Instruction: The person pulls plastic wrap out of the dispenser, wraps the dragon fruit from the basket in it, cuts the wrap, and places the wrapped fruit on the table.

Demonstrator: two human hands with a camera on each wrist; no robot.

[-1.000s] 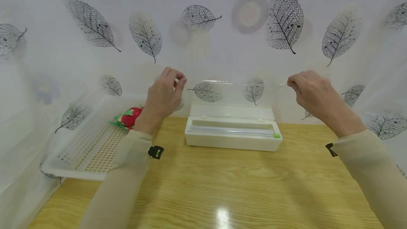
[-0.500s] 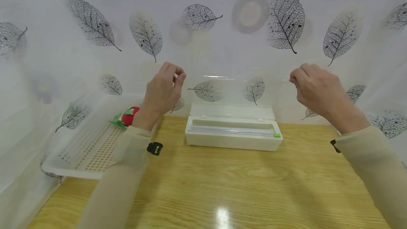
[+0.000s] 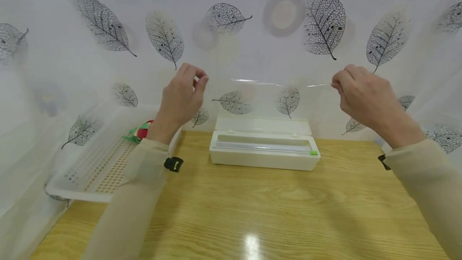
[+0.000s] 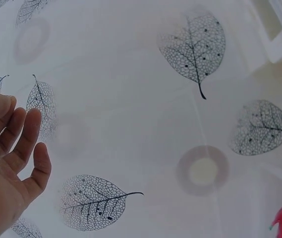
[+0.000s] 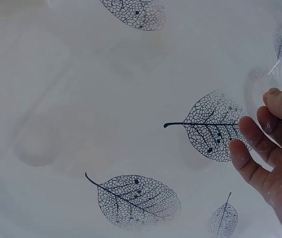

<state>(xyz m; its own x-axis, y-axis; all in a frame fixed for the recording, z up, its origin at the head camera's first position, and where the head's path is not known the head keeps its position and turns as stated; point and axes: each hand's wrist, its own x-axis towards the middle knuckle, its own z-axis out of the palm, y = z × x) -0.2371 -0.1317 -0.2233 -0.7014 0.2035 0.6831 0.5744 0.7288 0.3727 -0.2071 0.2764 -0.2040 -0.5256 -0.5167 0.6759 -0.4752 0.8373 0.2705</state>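
Closest to me, in front of the box, lies the wood-grain table (image 3: 231,204), a white glint on it, with the pale sleeves (image 3: 124,204) reaching in to either side of the box. A small black band (image 3: 173,164) shows at each cuff. Left of the box stands the white basket (image 3: 77,194), its floor full of holes, and in it sits a red fruit (image 3: 142,133) with green leaves, partly hidden behind the left forearm. The box (image 3: 263,160) itself is long and white, a green slider (image 3: 313,153) at its right end and a clear roll (image 3: 263,146) inside; its lid (image 3: 263,125) is tipped up along the back edge. Above and left of the box, the left hand (image 3: 182,93) has thumb and forefinger pinched on the film (image 3: 245,80), its other fingers loosely bent; above and right of the box, the right hand (image 3: 366,93) pinches the other end the same way. Between them the film stretches above the box — clear, seen mostly by its shine. Behind the box hangs a white sheet (image 3: 238,57) printed with dark leaves.
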